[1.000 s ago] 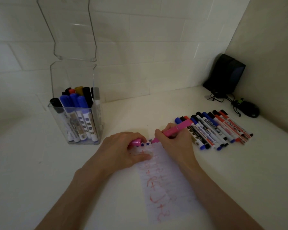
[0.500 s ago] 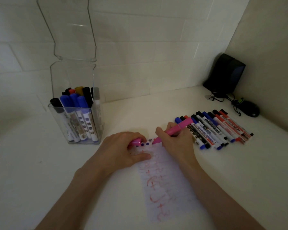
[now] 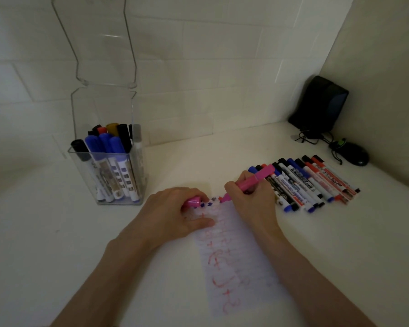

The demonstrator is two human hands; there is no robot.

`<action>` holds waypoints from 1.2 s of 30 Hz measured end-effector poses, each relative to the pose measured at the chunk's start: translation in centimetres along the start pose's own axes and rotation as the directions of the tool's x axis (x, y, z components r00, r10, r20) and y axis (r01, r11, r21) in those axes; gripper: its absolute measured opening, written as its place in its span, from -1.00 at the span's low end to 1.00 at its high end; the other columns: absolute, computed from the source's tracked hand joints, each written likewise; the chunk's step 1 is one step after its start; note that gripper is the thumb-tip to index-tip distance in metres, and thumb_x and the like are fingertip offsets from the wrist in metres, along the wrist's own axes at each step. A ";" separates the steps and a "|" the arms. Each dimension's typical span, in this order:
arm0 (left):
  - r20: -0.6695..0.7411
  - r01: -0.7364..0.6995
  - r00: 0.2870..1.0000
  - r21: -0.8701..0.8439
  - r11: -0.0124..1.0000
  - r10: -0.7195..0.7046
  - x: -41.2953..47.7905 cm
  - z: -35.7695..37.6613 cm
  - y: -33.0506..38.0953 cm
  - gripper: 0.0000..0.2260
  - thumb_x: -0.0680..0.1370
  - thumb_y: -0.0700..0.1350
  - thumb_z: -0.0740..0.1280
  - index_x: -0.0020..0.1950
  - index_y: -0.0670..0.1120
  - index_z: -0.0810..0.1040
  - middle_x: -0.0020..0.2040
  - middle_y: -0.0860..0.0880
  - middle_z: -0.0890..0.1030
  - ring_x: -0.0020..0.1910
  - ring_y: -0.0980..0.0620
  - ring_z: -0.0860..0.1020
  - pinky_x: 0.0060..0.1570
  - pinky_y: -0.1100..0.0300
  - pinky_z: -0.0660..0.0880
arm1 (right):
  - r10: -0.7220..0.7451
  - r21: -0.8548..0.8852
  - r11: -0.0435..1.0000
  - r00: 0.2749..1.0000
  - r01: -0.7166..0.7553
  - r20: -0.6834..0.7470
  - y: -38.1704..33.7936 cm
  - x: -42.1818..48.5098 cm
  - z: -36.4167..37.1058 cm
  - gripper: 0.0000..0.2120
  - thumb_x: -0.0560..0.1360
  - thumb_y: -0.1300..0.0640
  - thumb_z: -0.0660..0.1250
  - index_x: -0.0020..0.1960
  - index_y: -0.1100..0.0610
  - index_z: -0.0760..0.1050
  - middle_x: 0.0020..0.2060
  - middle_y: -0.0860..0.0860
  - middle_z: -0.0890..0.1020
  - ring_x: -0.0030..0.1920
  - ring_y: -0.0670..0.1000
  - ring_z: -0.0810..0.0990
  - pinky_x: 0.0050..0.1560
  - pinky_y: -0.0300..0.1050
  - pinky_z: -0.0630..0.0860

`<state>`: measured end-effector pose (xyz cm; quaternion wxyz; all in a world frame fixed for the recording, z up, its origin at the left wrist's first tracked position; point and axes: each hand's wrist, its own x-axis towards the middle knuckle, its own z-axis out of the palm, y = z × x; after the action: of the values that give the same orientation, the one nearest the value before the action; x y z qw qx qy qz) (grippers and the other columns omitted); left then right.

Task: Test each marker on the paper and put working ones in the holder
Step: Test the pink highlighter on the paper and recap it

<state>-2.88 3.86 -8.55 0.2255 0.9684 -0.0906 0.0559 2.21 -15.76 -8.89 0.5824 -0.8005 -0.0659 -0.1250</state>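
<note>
The pink marker [image 3: 255, 180] is gripped in the right hand [image 3: 253, 199], whose fingers are curled round the barrel. Its tip is set at the far edge of the paper [image 3: 234, 256]. Its long axis is tilted, running from the tip up and away to the right, so the tail end points over the row of markers [image 3: 312, 182]. The cap [image 3: 194, 201] is pinched in the left hand [image 3: 175, 213], just left of the tip, and one digit of that hand is laid on the paper. Recapping is judged the likely next move: cap and tip are near but not yet aligned. The holder [image 3: 109, 161] stands well to the left, nearer the left hand.
</note>
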 end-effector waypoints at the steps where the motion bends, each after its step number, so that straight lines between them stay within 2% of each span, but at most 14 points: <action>1: 0.002 -0.002 1.000 -0.002 1.000 0.002 0.0 0.0 0.0 -0.48 0.34 0.49 0.34 0.20 0.28 0.51 0.06 0.26 0.61 0.02 0.23 0.53 0.05 0.19 0.50 | -0.009 0.023 1.000 1.000 0.009 0.002 0.0 0.0 0.0 -0.65 0.49 0.22 0.46 -0.37 0.26 0.39 -0.54 0.03 0.42 -0.47 -0.07 0.38 -0.36 -0.05 0.40; 3: 0.009 -0.007 1.000 -0.006 1.000 0.007 0.0 0.0 0.1 -0.48 0.35 0.49 0.35 0.20 0.27 0.51 0.05 0.25 0.61 0.01 0.23 0.53 0.04 0.18 0.51 | -0.016 0.053 0.999 1.000 0.015 0.025 -0.1 -0.1 0.0 -0.60 0.51 0.08 0.51 -0.34 0.31 0.47 -0.50 0.15 0.51 -0.46 0.01 0.46 -0.33 -0.02 0.48; 5: 0.006 -0.008 1.000 -0.004 1.000 0.008 -0.1 0.0 0.1 -0.49 0.35 0.48 0.35 0.20 0.27 0.52 0.04 0.24 0.61 0.01 0.22 0.53 0.04 0.17 0.52 | -0.018 0.026 1.000 0.999 0.016 0.048 0.0 -0.2 0.1 -0.52 0.51 0.02 0.52 -0.35 0.33 0.42 -0.50 0.19 0.48 -0.46 0.06 0.43 -0.35 -0.01 0.45; 9: 0.004 -0.002 1.000 -0.010 1.000 0.002 -0.1 0.0 0.1 -0.47 0.34 0.50 0.34 0.20 0.28 0.51 0.06 0.25 0.61 0.03 0.22 0.53 0.07 0.16 0.51 | 0.001 -0.012 1.000 1.000 -0.001 -0.011 0.2 -0.2 0.3 -0.59 0.52 0.22 0.43 -0.37 0.31 0.31 -0.56 -0.04 0.35 -0.50 -0.10 0.30 -0.40 -0.22 0.31; 11: 0.010 -0.009 1.000 -0.009 1.000 0.010 0.0 0.0 0.1 -0.46 0.33 0.50 0.33 0.21 0.28 0.50 0.05 0.26 0.61 0.03 0.21 0.54 0.07 0.15 0.51 | 0.027 0.041 0.999 0.999 -0.025 -0.032 0.2 -0.1 0.2 -0.62 0.53 0.22 0.43 -0.34 0.34 0.35 -0.54 0.03 0.40 -0.48 -0.11 0.36 -0.37 -0.23 0.37; 14: 0.016 0.024 1.000 -0.051 0.998 -0.023 0.0 -0.2 0.3 -0.45 0.34 0.43 0.42 0.25 0.27 0.42 0.04 0.24 0.58 0.01 0.17 0.54 0.05 0.16 0.51 | 0.093 0.177 0.981 0.993 -0.079 -0.068 -0.5 -0.1 0.0 -0.71 0.53 0.13 0.50 -0.25 0.24 0.50 -0.47 0.02 0.54 -0.44 -0.08 0.48 -0.35 -0.22 0.46; 17: -0.017 0.040 0.999 -0.278 0.960 -0.047 -0.2 -0.2 0.2 -0.61 0.48 0.21 0.43 0.20 0.21 0.34 -0.02 0.17 0.56 -0.09 0.14 0.54 -0.03 0.09 0.54 | 0.177 0.352 0.921 0.984 -0.164 -0.003 -1.9 -0.3 -0.6 -0.71 0.48 0.06 0.56 -0.03 0.24 0.55 -0.35 0.11 0.66 -0.50 -0.01 0.51 -0.49 -0.21 0.43; 20: -0.066 -0.088 0.995 -0.369 0.925 0.069 -0.4 0.1 -0.3 -0.87 0.65 0.01 0.25 0.18 0.09 0.37 0.00 0.12 0.57 -0.08 0.12 0.56 -0.08 0.07 0.54 | 0.190 0.396 0.898 0.980 -0.195 0.052 -2.7 -0.5 -1.0 -0.60 0.46 -0.03 0.55 -0.05 0.31 0.54 -0.34 0.15 0.67 -0.52 0.05 0.51 -0.52 -0.21 0.37; 22: -0.089 -0.119 0.992 -0.384 0.916 0.092 -0.4 0.3 -0.4 -0.90 0.66 -0.05 0.25 0.17 0.06 0.41 -0.03 0.12 0.58 -0.12 0.09 0.55 -0.14 0.16 0.50 | 0.149 0.388 0.906 0.985 -0.171 0.087 -3.1 -0.8 -1.0 -0.56 0.44 -0.06 0.55 -0.11 0.32 0.52 -0.42 0.17 0.58 -0.54 0.05 0.44 -0.51 -0.18 0.36; 25: -0.139 -0.153 0.985 -0.437 0.886 0.102 -0.3 0.1 -0.1 -0.91 0.64 -0.10 0.31 0.13 0.00 0.48 -0.08 0.16 0.59 -0.18 0.11 0.54 -0.21 0.25 0.46 | 0.139 0.385 0.906 0.982 -0.177 0.126 -3.4 -1.2 -0.8 -0.61 0.37 -0.09 0.56 -0.22 0.20 0.50 -0.50 0.11 0.46 -0.56 -0.01 0.32 -0.54 -0.17 0.30; 27: -0.160 -0.178 0.980 -0.443 0.879 0.118 -0.2 0.1 0.1 -0.93 0.63 -0.13 0.32 0.11 -0.01 0.50 -0.12 0.17 0.57 -0.25 0.15 0.50 -0.27 0.34 0.38 | 0.119 0.376 0.910 0.979 -0.174 0.165 -3.3 -1.3 -0.8 -0.64 0.38 -0.06 0.57 -0.20 0.19 0.52 -0.50 0.11 0.46 -0.57 -0.01 0.32 -0.54 -0.16 0.30; 30: -0.199 -0.214 0.970 -0.446 0.869 0.138 0.0 0.0 0.1 -0.92 0.62 -0.10 0.32 0.11 0.01 0.53 -0.13 0.09 0.58 -0.30 0.09 0.46 -0.31 0.22 0.40 | 0.068 0.348 0.924 0.963 -0.159 0.260 -3.3 -1.7 -0.8 -0.71 0.44 0.01 0.56 -0.11 0.21 0.57 -0.44 0.14 0.57 -0.52 0.04 0.45 -0.47 -0.14 0.38; 33: -0.231 -0.238 0.962 -0.438 0.867 0.147 0.0 -0.2 -0.1 -0.90 0.63 -0.08 0.33 0.14 0.04 0.56 -0.15 0.08 0.60 -0.27 0.05 0.50 -0.29 0.18 0.42 | 0.156 0.369 0.875 0.904 -0.313 0.398 -3.9 -1.3 -1.3 -0.60 0.60 -0.11 0.35 0.02 0.25 0.66 -0.23 0.24 0.72 -0.35 0.18 0.65 -0.39 -0.12 0.48; 36: -0.232 -0.226 0.964 -0.458 0.860 0.129 -0.1 -0.4 -0.3 -0.86 0.62 -0.06 0.33 0.17 0.07 0.58 -0.16 0.07 0.61 -0.26 0.01 0.53 -0.26 0.14 0.45 | 0.297 0.402 0.765 0.830 -0.502 0.471 -3.8 -0.3 -2.1 -0.46 0.69 -0.06 0.08 0.02 0.30 0.71 -0.15 0.33 0.72 -0.35 0.23 0.64 -0.41 -0.14 0.49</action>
<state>-2.95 4.28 -8.35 0.4603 0.8593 -0.1684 0.1461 0.70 -16.55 -4.85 0.7617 -0.6204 -0.0325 0.1842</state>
